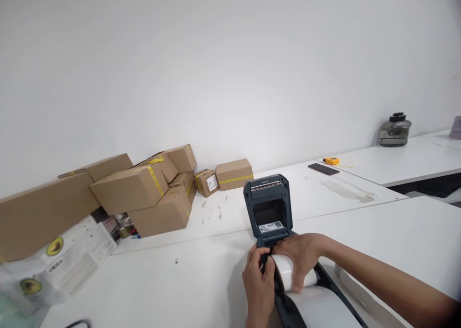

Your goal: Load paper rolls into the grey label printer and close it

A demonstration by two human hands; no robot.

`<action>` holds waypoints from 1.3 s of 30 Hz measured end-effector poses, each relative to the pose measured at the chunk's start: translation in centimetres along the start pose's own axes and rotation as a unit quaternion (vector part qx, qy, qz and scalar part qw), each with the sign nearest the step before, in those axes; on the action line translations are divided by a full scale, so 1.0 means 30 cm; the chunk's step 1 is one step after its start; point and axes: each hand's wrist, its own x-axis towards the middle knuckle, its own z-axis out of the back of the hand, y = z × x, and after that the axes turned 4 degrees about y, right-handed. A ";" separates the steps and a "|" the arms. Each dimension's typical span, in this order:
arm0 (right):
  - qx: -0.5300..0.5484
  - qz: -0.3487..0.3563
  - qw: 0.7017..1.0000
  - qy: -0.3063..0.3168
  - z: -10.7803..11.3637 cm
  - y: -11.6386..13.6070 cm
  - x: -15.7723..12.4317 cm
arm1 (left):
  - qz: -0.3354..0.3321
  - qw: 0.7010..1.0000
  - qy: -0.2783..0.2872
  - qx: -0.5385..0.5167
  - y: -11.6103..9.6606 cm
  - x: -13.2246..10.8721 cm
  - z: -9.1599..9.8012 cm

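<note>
A dark label printer point(268, 208) stands on the white table with its lid raised. In its bay sits a white label roll point(284, 269), and a wide strip of label paper point(320, 305) runs from it toward me. My right hand point(299, 257) reaches over the roll from the right, its thumb and fingers closed around it. At the printer's left side is my left hand point(258, 280), its fingers curled over the edge beside the roll's end. The fingers partly hide the roll's left end and the holder there.
Cardboard boxes point(129, 188) are piled at the back left. Clear plastic packaging point(65, 265) lies in front of them. A smaller carton point(235, 175) stands behind the printer. Farther right are a black phone point(323, 168), a yellow tape measure point(331, 160) and a water jug point(394, 131).
</note>
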 end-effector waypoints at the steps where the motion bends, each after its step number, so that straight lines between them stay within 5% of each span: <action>1: -0.003 -0.010 1.000 0.008 -0.012 -0.003 0.015 | 0.002 1.000 0.001 -0.004 0.002 0.000 -0.001; 7: 0.002 -0.023 1.000 0.011 -0.048 -0.029 0.046 | -0.008 1.000 -0.005 -0.030 0.013 0.004 -0.004; 15: 0.083 0.105 0.978 -0.160 0.022 0.048 -0.105 | -0.020 0.999 -0.010 0.034 0.024 0.012 -0.012; 17: 0.135 0.127 0.935 -0.302 0.086 0.072 -0.172 | -0.014 0.999 -0.012 0.041 0.019 0.011 -0.014; 20: 0.165 0.074 0.803 -0.568 0.192 0.063 -0.209 | 0.005 0.999 -0.020 0.037 0.011 0.007 -0.018; 22: 0.180 0.030 0.746 -0.640 0.252 0.035 -0.184 | 0.017 0.999 -0.021 0.033 0.006 0.006 -0.020; 28: 0.253 0.014 0.793 -0.553 0.320 -0.013 -0.056 | 0.042 0.998 -0.026 0.033 -0.002 0.006 -0.023; 32: 0.279 0.009 0.795 -0.539 0.299 0.025 -0.078 | 0.062 0.998 -0.015 0.014 0.002 0.001 -0.026; 36: 0.294 0.029 0.795 -0.529 0.218 0.088 -0.182 | 0.118 0.982 -0.072 -0.129 -0.002 -0.014 -0.004; 39: 0.310 0.064 0.797 -0.515 0.078 0.125 -0.276 | 0.109 0.959 -0.142 -0.218 -0.033 -0.040 0.027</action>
